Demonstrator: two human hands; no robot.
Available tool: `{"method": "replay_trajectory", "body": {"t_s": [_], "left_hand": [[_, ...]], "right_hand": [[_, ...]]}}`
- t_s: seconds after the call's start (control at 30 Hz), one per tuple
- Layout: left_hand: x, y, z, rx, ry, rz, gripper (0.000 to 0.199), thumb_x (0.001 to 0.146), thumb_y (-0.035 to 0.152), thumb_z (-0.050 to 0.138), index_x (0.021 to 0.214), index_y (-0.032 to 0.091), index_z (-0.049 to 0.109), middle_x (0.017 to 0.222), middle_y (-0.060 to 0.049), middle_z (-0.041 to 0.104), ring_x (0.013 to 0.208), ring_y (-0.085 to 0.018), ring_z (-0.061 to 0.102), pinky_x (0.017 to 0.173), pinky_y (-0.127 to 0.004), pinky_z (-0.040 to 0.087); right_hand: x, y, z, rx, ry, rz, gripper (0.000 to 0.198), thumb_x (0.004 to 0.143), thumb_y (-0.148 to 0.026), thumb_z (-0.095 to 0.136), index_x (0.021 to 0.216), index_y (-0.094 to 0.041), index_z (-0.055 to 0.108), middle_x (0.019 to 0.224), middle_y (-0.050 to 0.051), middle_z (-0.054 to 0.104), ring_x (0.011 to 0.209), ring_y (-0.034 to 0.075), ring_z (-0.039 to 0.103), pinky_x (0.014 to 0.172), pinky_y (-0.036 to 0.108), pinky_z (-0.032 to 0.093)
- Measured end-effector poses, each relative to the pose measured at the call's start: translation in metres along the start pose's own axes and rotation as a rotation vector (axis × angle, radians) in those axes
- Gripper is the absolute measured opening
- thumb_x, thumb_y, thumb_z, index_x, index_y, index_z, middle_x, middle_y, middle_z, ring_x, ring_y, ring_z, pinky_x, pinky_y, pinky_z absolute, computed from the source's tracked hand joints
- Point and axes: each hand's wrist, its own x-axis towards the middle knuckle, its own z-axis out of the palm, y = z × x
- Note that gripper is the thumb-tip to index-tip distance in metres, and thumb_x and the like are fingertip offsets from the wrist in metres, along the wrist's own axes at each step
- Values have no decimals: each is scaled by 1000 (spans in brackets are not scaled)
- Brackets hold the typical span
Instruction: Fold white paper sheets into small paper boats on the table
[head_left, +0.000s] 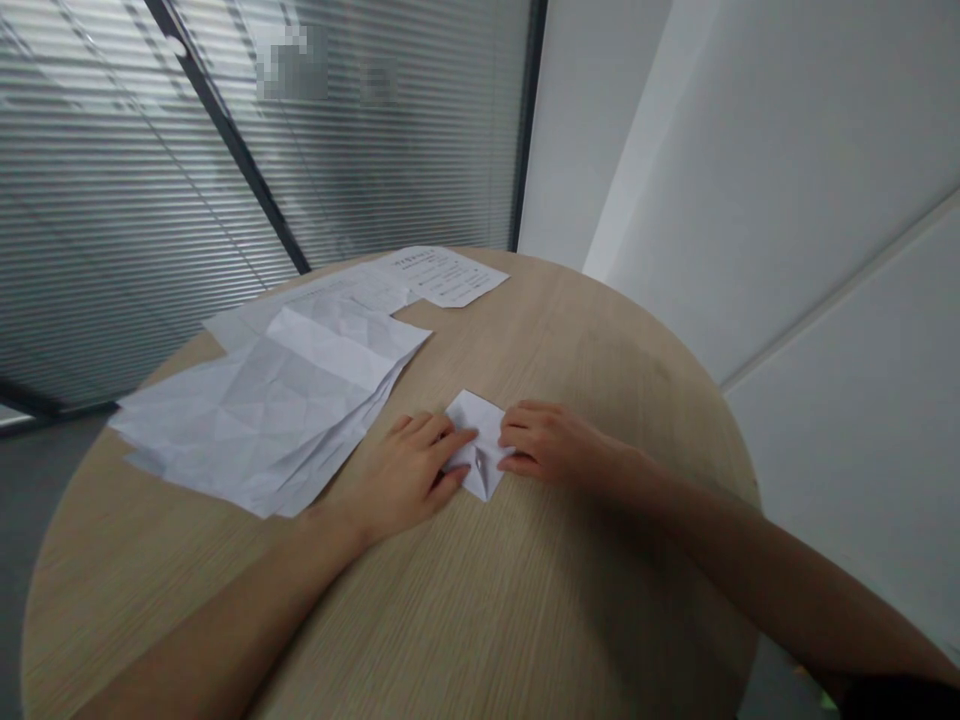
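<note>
Office meeting room, by the look of it. Glass partition wall (187, 180) in dark metal frames, horizontal blinds drawn behind the glass. Plain white panel walls (787, 180). Round light-wood laminate desk (525, 600). Loose creased white sheets (277, 400) and a printed form (442, 272) lie on it. Grey floor (30, 500) at left.

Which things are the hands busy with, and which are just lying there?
Busy with:
- small folded paper, pressed flat on the round wooden table by the left hand and the right hand

Just lying there:
- pile of creased white sheets, to the left
- printed sheet, at the table's far edge
</note>
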Motion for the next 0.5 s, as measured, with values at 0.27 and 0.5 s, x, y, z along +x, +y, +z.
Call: {"method": "replay_trajectory", "body": {"t_s": [0.27,0.5], "left_hand": [[4,5,5,-62,15,-43,39,77,18,50,113,19,63,104,-9,58,97,-27,55,86,-45,44],[11,4,7,-132,30,-66,16,80,15,47,90,18,59,99,-8,57,94,-25,53,85,-42,45]], "right_hand": [[2,0,5,71,28,-64,11,92,-24,62,96,-16,68,101,9,70,96,20,62,89,35,48],[5,-2,4,80,-1,-71,9,92,-21,60,94,-17,68,100,8,70,95,19,63,92,35,47]]}}
